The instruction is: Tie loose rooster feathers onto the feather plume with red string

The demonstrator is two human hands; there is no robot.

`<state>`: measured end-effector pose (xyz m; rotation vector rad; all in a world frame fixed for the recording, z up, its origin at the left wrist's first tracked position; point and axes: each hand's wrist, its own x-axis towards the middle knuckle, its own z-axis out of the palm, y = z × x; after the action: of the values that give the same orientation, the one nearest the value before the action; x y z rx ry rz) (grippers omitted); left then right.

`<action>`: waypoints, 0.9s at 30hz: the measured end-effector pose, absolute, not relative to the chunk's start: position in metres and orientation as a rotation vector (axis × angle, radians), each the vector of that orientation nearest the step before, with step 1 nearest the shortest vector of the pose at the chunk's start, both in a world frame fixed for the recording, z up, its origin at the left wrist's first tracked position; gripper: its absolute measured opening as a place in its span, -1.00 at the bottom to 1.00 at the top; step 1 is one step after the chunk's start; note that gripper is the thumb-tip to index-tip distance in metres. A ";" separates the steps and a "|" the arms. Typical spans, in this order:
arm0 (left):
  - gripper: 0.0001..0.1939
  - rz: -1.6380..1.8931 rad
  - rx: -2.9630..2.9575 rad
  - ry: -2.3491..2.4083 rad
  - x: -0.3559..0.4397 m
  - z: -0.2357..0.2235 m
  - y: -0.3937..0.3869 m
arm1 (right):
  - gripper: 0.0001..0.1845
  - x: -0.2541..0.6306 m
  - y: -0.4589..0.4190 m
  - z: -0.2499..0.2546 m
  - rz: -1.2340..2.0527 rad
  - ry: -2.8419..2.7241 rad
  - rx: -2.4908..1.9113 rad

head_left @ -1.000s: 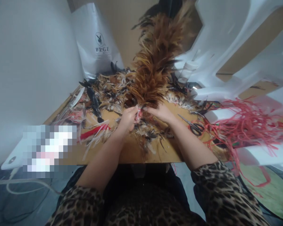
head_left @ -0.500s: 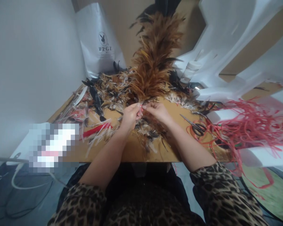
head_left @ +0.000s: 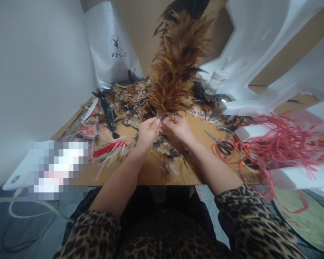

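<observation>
A long, bushy feather plume (head_left: 175, 68), brown with black feathers at its far end, stretches away from me over the table. At its near end my left hand (head_left: 149, 131) is closed, thumb and fingers pinching the base of the plume. My right hand (head_left: 178, 126) meets it there, its thumb and index finger pinched at a small pink strip (head_left: 161, 123). Fingers hide most of that strip and the feather stems. Below the hands lie loose brown and white feathers (head_left: 169, 153).
Scissors (head_left: 224, 145) lie right of my hands, near a tangle of red plastic ribbon (head_left: 291, 144). A feather heap (head_left: 129, 102) is at the left, before a white bag (head_left: 115, 46). A white bottle (head_left: 215, 82) stands behind; a phone on a white cable (head_left: 32, 205) is at the left.
The plume's far end has shifted slightly right. My hands stay pinched together at its base, and less of the pink strip shows between them. The whole view has moved a little.
</observation>
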<state>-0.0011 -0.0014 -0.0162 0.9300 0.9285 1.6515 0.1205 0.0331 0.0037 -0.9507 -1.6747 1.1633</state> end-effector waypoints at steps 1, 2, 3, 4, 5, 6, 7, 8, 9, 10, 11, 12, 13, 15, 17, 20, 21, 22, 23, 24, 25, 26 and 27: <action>-0.72 1.652 0.917 0.949 -0.001 -0.015 -0.002 | -0.80 0.119 0.033 0.002 1.164 -1.670 -0.931; -0.72 1.649 0.907 0.967 -0.002 -0.015 -0.002 | -0.80 0.117 0.032 0.001 1.171 -1.665 -0.915; -0.73 1.646 0.903 0.981 -0.002 -0.014 -0.002 | -0.80 0.116 0.032 0.000 1.181 -1.653 -0.909; -0.74 1.644 0.903 0.990 -0.003 -0.014 -0.001 | -0.79 0.115 0.031 -0.001 1.189 -1.635 -0.913; -0.74 1.645 0.909 0.996 -0.003 -0.014 -0.001 | -0.79 0.114 0.030 -0.002 1.196 -1.613 -0.924; -0.75 1.647 0.920 1.003 -0.004 -0.015 0.000 | -0.79 0.113 0.030 -0.003 1.199 -1.590 -0.938; -0.77 1.660 0.933 1.015 -0.004 -0.017 0.002 | -0.78 0.112 0.030 -0.003 1.202 -1.573 -0.948; -0.79 1.683 0.952 1.033 -0.004 -0.019 0.003 | -0.78 0.111 0.030 -0.004 1.205 -1.556 -0.952; -0.81 1.718 0.977 1.059 -0.004 -0.023 0.005 | -0.78 0.110 0.031 -0.005 1.212 -1.541 -0.946; -0.82 1.771 1.011 1.088 -0.003 -0.026 0.007 | -0.77 0.110 0.031 -0.006 1.223 -1.524 -0.938; -0.83 1.818 1.062 1.118 -0.003 -0.030 0.008 | -0.74 0.109 0.032 -0.007 1.235 -1.506 -0.934; -0.82 1.853 1.125 1.155 -0.003 -0.033 0.009 | -0.72 0.108 0.032 -0.007 1.244 -1.490 -0.940; -0.82 1.878 1.193 1.196 -0.003 -0.036 0.010 | -0.69 0.108 0.032 -0.007 1.253 -1.475 -0.954; -0.80 1.896 1.322 1.281 -0.002 -0.039 0.009 | -0.63 0.107 0.032 -0.006 1.283 -1.445 -0.987; -0.78 1.897 1.418 1.341 -0.001 -0.040 0.006 | -0.60 0.105 0.031 -0.005 1.350 -1.378 -0.998; -0.76 1.897 1.495 1.369 -0.001 -0.037 0.002 | -0.56 0.102 0.029 -0.006 1.456 -1.245 -0.990; -0.76 1.898 1.507 1.369 -0.001 -0.036 0.000 | -0.55 0.101 0.029 -0.006 1.469 -1.210 -0.991; -0.76 1.900 1.513 1.367 -0.001 -0.035 -0.001 | -0.54 0.100 0.029 -0.007 1.472 -1.187 -0.989; -0.76 1.907 1.515 1.363 -0.001 -0.034 -0.001 | -0.53 0.099 0.029 -0.007 1.470 -1.171 -0.984; -0.76 1.916 1.519 1.356 -0.001 -0.033 -0.002 | -0.53 0.098 0.029 -0.007 1.466 -1.160 -0.973; -0.75 1.926 1.524 1.345 0.000 -0.033 -0.002 | -0.55 0.098 0.029 -0.007 1.465 -1.151 -0.958; -0.75 1.936 1.529 1.329 0.000 -0.033 -0.002 | -0.56 0.098 0.029 -0.006 1.468 -1.139 -0.939; -0.74 1.945 1.530 1.303 0.001 -0.033 -0.002 | -0.56 0.099 0.029 -0.005 1.476 -1.126 -0.918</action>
<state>0.0009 -0.0022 -0.0326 1.5298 1.3027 1.9453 0.0985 0.0291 -0.0054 -0.9180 -1.1263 1.4757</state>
